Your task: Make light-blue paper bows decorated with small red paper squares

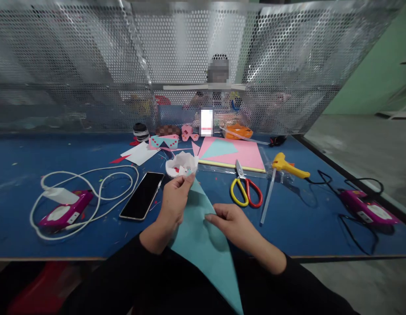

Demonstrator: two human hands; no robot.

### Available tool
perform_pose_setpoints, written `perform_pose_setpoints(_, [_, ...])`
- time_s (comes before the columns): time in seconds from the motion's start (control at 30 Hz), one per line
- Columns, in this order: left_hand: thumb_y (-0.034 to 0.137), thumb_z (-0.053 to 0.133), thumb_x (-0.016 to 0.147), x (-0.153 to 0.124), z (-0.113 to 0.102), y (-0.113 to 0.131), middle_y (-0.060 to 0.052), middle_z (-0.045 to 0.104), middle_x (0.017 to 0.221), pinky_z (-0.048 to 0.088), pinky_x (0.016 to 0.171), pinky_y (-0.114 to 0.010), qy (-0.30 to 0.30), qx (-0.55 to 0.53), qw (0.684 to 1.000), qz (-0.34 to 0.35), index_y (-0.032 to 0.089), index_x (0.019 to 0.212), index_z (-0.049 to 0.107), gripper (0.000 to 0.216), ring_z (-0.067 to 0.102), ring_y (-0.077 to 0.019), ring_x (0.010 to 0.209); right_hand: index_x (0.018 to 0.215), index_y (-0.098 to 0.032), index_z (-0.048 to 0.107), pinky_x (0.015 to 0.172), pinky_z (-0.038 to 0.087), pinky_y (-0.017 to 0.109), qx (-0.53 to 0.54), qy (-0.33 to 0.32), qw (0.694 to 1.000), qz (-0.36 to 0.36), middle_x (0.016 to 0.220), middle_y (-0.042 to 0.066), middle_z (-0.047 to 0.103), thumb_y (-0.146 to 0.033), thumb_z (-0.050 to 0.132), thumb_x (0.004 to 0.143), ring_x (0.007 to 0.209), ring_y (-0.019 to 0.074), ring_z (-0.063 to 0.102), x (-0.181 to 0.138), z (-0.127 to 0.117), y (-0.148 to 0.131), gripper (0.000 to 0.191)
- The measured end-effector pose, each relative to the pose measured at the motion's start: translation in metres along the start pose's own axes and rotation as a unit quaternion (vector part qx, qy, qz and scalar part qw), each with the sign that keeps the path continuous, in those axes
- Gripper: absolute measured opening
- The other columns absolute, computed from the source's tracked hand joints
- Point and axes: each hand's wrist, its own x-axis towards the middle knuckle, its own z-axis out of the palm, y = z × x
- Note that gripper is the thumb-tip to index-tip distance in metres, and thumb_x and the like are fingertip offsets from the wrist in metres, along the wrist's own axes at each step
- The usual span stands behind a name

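Observation:
A large piece of teal paper [203, 240] slants from the table down toward my lap. My left hand [174, 197] pinches its narrow upper tip between thumb and fingers. Lower down, my right hand [232, 221] grips the right edge, thumb on top and fingers curled beneath. Just beyond the paper's tip stands a white bowl-like container [171, 167] with small red and pale scraps inside. Scissors [244, 186] with one yellow and one red handle lie beyond my right hand. Left of my left hand rests a dark-screened phone [142, 195].
Pink sheets [252, 155] with a teal piece on top lie at the back. A yellow glue gun [290, 166] with a glue stick lies right, near a magenta power strip [370, 208]. White cable [100, 205] loops around another strip at left. Perforated metal panels [189, 48] close off the back.

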Motion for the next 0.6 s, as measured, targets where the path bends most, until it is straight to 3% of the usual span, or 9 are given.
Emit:
perform_pose_setpoints(0.1, [0.056,0.086,0.058,-0.004,-0.007,0.012,0.001,0.062,0.055,0.042,0.047,-0.024,-0.036,0.01,0.999,-0.028,0.017,0.066,0.068,0.043,0.053,-0.0119,0.048,0.071,-0.02,0.055,0.051,0.041,0.023,0.04,-0.005,0.999,0.02,0.064,-0.002,0.055,-0.04,0.051,0.088,0.058,0.0113,0.049,0.005,-0.007,0.001,0.027])
perform_pose_setpoints(0.2, [0.041,0.093,0.05,-0.01,-0.016,0.021,-0.003,0.069,0.06,0.045,0.046,-0.025,-0.063,0.032,0.996,-0.056,0.014,0.068,0.073,0.038,0.059,-0.015,0.049,0.065,-0.02,0.05,0.049,0.035,0.023,0.054,-0.028,0.998,0.027,0.058,-0.005,0.045,-0.044,0.055,0.085,0.053,0.0094,0.039,0.009,-0.021,0.0,0.031])
perform_pose_setpoints(0.37, [0.04,0.089,0.056,-0.009,-0.026,0.025,-0.001,0.069,0.059,0.047,0.046,-0.023,-0.004,0.029,0.999,-0.019,0.015,0.073,0.077,0.032,0.058,-0.0125,0.048,0.056,-0.02,0.047,0.045,0.026,0.022,0.022,-0.041,0.999,0.023,0.052,-0.008,0.032,-0.043,0.058,0.083,0.049,0.0074,0.028,0.004,-0.031,0.001,0.037])
perform_pose_setpoints(0.5, [0.043,0.088,0.056,-0.004,-0.034,0.028,0.0,0.068,0.061,0.049,0.047,-0.024,0.058,0.029,0.996,0.059,0.017,0.071,0.075,0.032,0.058,-0.0126,0.05,0.069,-0.02,0.067,0.047,0.038,0.024,-0.034,-0.007,0.999,-0.001,0.055,-0.003,0.053,-0.036,0.061,0.083,0.049,0.0106,0.045,-0.003,-0.038,0.009,0.022])
perform_pose_setpoints(0.6, [0.042,0.083,0.067,-0.013,-0.043,0.035,0.005,0.061,0.058,0.043,0.046,-0.02,0.133,0.047,0.975,0.172,0.02,0.069,0.074,0.024,0.052,-0.009,0.05,0.095,-0.021,0.074,0.075,0.053,0.038,-0.097,0.109,0.989,-0.036,0.088,0.006,0.073,-0.034,0.058,0.087,0.081,0.0226,0.066,-0.003,-0.043,0.014,0.022])
